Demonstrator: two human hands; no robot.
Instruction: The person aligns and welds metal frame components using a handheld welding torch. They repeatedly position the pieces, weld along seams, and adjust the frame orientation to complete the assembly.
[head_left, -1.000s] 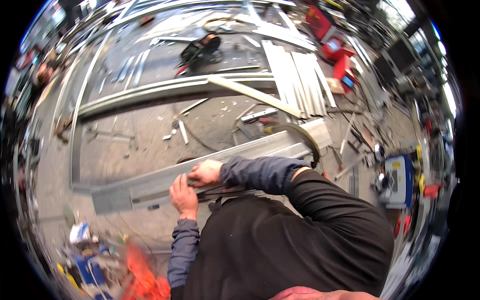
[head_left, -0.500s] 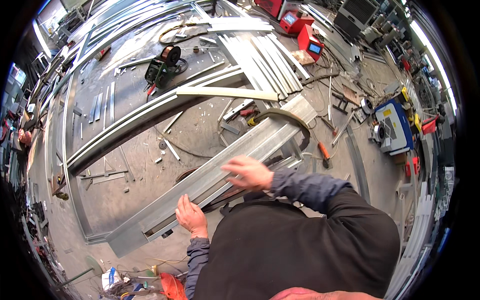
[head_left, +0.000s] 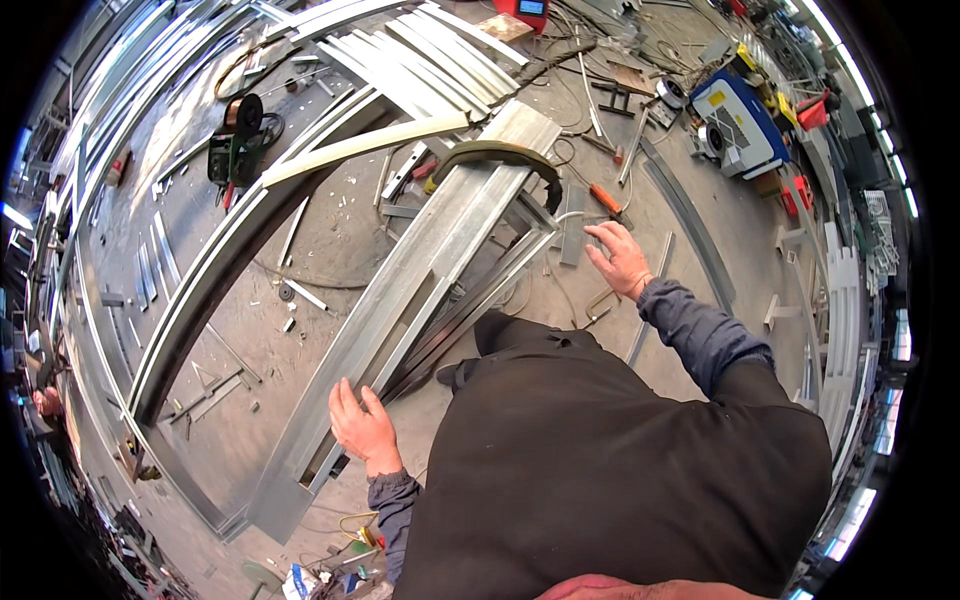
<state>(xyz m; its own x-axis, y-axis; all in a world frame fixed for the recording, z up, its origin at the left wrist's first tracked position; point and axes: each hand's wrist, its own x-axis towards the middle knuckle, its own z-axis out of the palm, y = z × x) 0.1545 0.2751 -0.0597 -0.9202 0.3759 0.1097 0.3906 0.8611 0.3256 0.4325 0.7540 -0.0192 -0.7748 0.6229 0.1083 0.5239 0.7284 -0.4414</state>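
A long grey metal channel [head_left: 390, 285] lies aslant in front of me, with slots cut along its near side. My left hand [head_left: 362, 430] rests by that side near its lower end, fingers outstretched and gripping nothing. To the right of the channel, my right hand [head_left: 620, 262] hovers over the floor, its fingers apart and empty. Across the channel's far end drapes a thick dark hose [head_left: 497, 150]. An orange-handled tool [head_left: 606, 199] lies on the floor just beyond my right hand. Beneath the channel, a metal support frame [head_left: 520, 245] is partly visible.
Pale metal strips [head_left: 420, 65] lie side by side at the far end. A green-black wire feeder [head_left: 232, 150] with a copper spool stands on the floor at far left. A blue-and-white machine [head_left: 740, 125] stands far right. Offcuts and cables litter the floor.
My right hand has left the channel and swung right, over the floor. The left hand stays at the channel's side. My view has turned, so the channel appears steeper.
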